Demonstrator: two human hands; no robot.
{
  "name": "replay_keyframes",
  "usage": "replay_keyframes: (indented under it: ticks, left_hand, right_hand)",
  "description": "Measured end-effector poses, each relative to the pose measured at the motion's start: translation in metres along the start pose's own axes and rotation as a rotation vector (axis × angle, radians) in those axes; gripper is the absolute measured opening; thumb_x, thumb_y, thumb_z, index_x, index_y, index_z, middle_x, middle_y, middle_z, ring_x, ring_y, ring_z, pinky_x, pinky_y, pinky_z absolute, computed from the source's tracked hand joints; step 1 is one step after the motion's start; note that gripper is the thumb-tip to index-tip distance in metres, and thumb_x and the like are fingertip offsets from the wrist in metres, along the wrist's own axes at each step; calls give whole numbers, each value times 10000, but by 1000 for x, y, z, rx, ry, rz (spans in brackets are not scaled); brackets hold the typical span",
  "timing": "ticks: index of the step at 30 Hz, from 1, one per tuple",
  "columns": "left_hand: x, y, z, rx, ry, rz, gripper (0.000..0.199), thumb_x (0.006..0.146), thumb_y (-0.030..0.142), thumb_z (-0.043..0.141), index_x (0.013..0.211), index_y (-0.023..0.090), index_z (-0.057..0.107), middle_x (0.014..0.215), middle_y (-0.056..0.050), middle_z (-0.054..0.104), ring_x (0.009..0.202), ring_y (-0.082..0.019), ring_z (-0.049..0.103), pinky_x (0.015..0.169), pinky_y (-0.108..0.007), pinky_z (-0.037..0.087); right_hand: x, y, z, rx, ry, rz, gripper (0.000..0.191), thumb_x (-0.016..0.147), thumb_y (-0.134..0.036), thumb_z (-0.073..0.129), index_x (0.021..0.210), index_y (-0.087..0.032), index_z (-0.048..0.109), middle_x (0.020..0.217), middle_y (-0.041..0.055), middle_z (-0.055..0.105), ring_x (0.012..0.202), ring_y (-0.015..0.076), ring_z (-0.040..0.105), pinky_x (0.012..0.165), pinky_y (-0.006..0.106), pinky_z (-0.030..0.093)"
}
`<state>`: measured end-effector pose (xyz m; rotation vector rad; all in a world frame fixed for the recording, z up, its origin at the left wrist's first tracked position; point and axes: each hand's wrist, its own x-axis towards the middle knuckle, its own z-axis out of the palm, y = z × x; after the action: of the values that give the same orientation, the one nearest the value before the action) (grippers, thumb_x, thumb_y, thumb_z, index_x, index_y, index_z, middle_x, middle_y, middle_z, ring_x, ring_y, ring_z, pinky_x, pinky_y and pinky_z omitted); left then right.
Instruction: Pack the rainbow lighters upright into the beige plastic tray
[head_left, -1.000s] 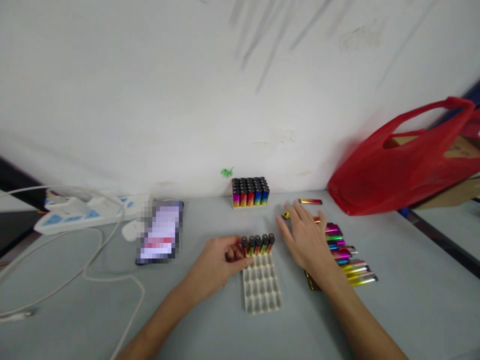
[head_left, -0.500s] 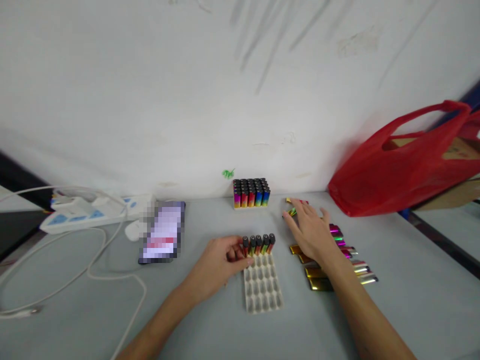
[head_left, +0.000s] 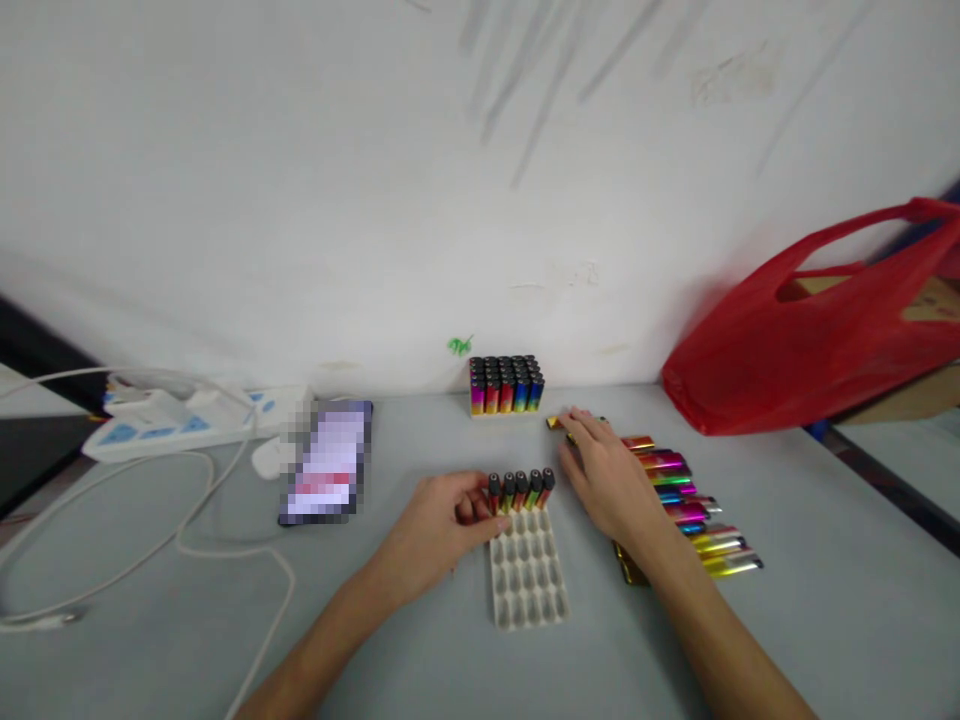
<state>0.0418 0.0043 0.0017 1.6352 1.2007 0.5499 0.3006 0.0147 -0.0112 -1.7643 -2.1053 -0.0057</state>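
A pale tray point(head_left: 529, 575) with rows of slots lies in front of me; its far row holds several upright lighters point(head_left: 520, 488) with black tops. My left hand point(head_left: 442, 525) is closed at the tray's far left corner, thumb over the edge, index finger against the leftmost lighter. My right hand point(head_left: 607, 475) lies palm down with fingers stretched over shiny metallic lighters, hiding some. A gold-coloured lighter end point(head_left: 553, 423) shows by its fingertips. More metallic lighters point(head_left: 679, 490) lie side by side to the right, partly under my wrist and forearm.
A full block of upright multicoloured lighters point(head_left: 507, 388) stands near the wall. At left are a phone point(head_left: 330, 460), a white power strip point(head_left: 202, 420) and a loose white cable point(head_left: 217, 550). A red bag point(head_left: 810, 340) leans at the back right.
My right hand has moved left and slightly towards me, and the gold-coloured lighter end has shifted the same way. More metallic lighters show on its right. My left hand stays at the tray.
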Motion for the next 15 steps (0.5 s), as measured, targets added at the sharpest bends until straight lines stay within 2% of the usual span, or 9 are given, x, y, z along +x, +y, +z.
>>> replay_keyframes:
  ticks: [6,10,15]
  left_hand:
    - [-1,1,1,2,10,-4,281,848,458,805,813,214,669,647,58,561,603,-164,529,514,-256,395]
    - [0,0,1,10,13,-9,280,855,454,794,809,213,661,652,60,546,583,-160,520,492,-257,389]
    - [1,-2,1,24,26,-7,273,859,447,789,809,217,651,659,59,560,601,-175,539,510,-271,401]
  right_hand:
    - [-3,-9,1,5,-51,-22,487,1146,-255,477,1590,-100,604,1676,218,579,1606,339,499,1325,547,411]
    - [-5,-20,-4,26,-69,-89,468,1143,-206,460,1567,-102,630,1650,199,613,1578,328,535,1313,535,437]
    - [-6,-27,-8,95,-54,-134,418,1135,-180,466,1481,-171,700,1579,152,683,1512,306,601,1283,531,480]
